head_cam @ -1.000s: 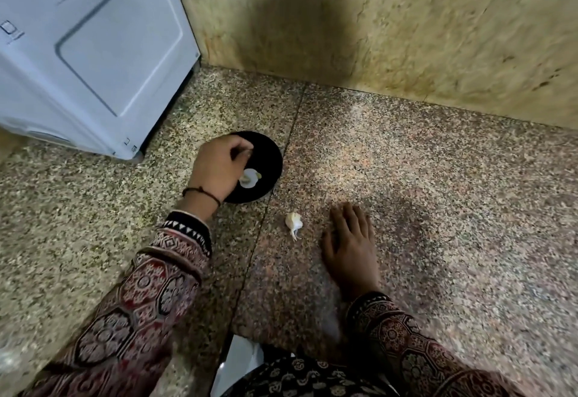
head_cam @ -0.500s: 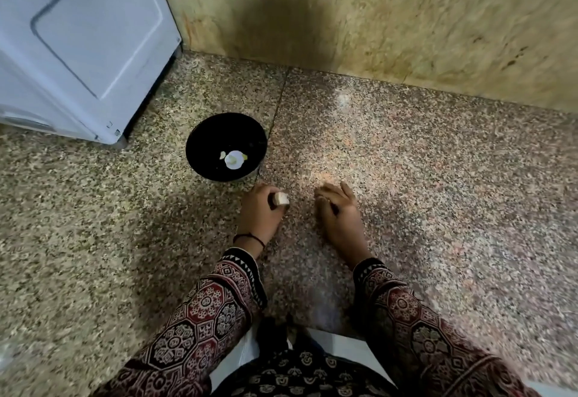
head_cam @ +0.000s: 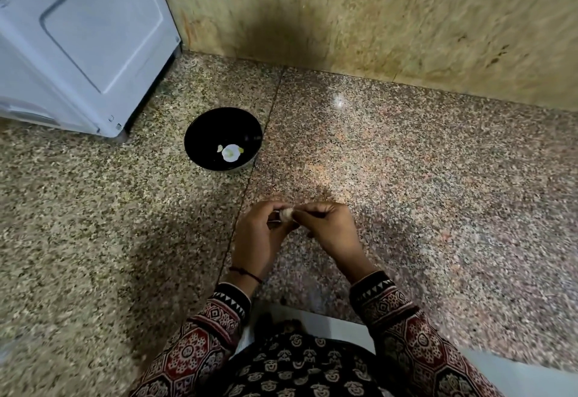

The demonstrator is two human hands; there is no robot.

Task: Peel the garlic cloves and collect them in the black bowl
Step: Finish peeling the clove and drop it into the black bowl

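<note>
I have the garlic clove [head_cam: 286, 214] pinched between both hands, held over the floor [head_cam: 406, 177] in front of my knees. My left hand [head_cam: 259, 235] curls round it from the 9 o'clock side, with thumb and fingertips closed on its body. My right hand [head_cam: 328, 231] comes in from 3 o'clock, fingers bent, nipping the clove's other end. Neither hand has any slack: both are closed on this one clove and hold nothing else. So little of the clove shows between my fingers that I can only guess its long axis runs roughly 9 to 3, along the line between my two grips. I cannot tell how much skin is on it.

The black bowl [head_cam: 215, 124] sits on the floor at about 11 o'clock from my hands, well apart from them. It is near the corner of the white appliance [head_cam: 78, 37] and short of the wall [head_cam: 375, 21]. A few pale peeled pieces [head_cam: 231, 152] lie at the bottom of it. My left hand is the nearer one to the bowl. I judge that once the skin is off, that hand should carry the clove toward 11 o'clock and drop it in, while the right draws the skin away toward 3. For now the step in hand is the peeling itself.
</note>
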